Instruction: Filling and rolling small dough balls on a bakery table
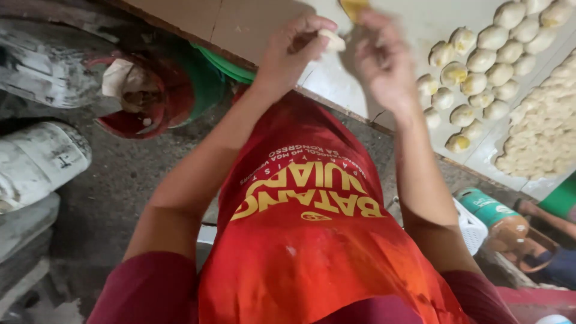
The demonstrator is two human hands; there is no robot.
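Note:
My left hand [292, 51] is raised over the pale table [264, 24] and pinches a small piece of pale dough [333, 41] between its fingertips. Just to its right my right hand [384, 60] is blurred, fingers curled, close to the dough piece. Whether it touches the dough is unclear. A yellow bit [354, 7] shows at the top edge above my right hand. Several rounded dough balls [474, 60], some with yellow filling showing, lie in rows on the table to the right. My red apron [306, 240] fills the lower middle.
A heap of pale dough pieces [543, 138] lies on the table's far right. A red bucket [147, 96] and dusty white sacks [36, 156] stand on the floor at left. A green-lidded jar [495, 213], a white basket [471, 228] and another person's arm [546, 217] are at lower right.

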